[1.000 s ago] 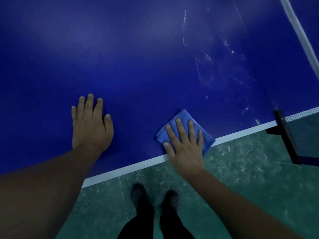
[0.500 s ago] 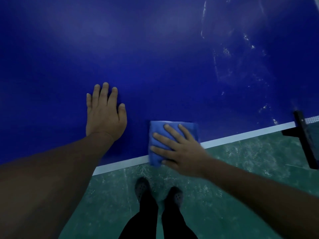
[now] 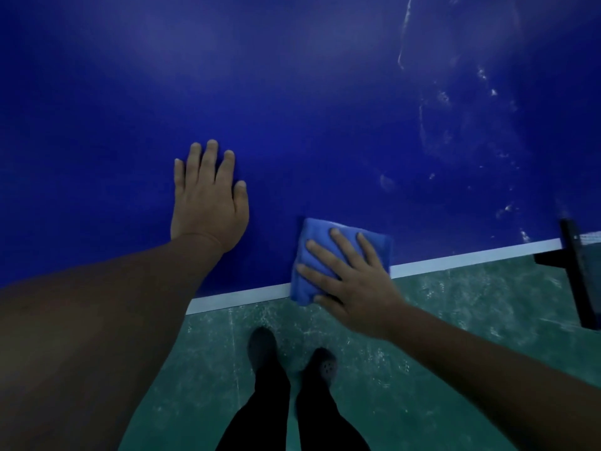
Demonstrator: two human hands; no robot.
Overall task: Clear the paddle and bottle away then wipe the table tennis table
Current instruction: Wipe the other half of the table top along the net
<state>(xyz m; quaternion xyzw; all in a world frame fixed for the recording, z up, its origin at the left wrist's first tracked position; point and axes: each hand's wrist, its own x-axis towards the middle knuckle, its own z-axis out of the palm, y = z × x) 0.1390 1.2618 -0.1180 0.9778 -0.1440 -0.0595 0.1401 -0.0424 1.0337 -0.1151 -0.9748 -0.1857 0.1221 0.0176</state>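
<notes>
Left hand (image 3: 208, 200) lies flat on the blue table (image 3: 292, 109), palm down, fingers straight and close together, pointing toward the far side; it holds nothing. Its forearm runs in from the near left corner.

To its right, well apart from it, a folded blue cloth (image 3: 325, 236) sits at the near edge of the table, covering a stretch of the white line (image 3: 240, 296) that borders that edge, its near corner reaching just past the edge. Right hand (image 3: 354, 281) presses down on the cloth, fingers straight and spread, pointing far-left, the heel of the hand out over the floor (image 3: 455, 320).

Farther right, pale smears and specks (image 3: 439, 99) mark the table surface, running from the far side down toward the near edge. At the right edge of view a black net post (image 3: 579, 268) clamps onto the table side.

Below the table edge, on the green scuffed floor, stand two dark shoes (image 3: 263, 345) and dark trouser legs.
</notes>
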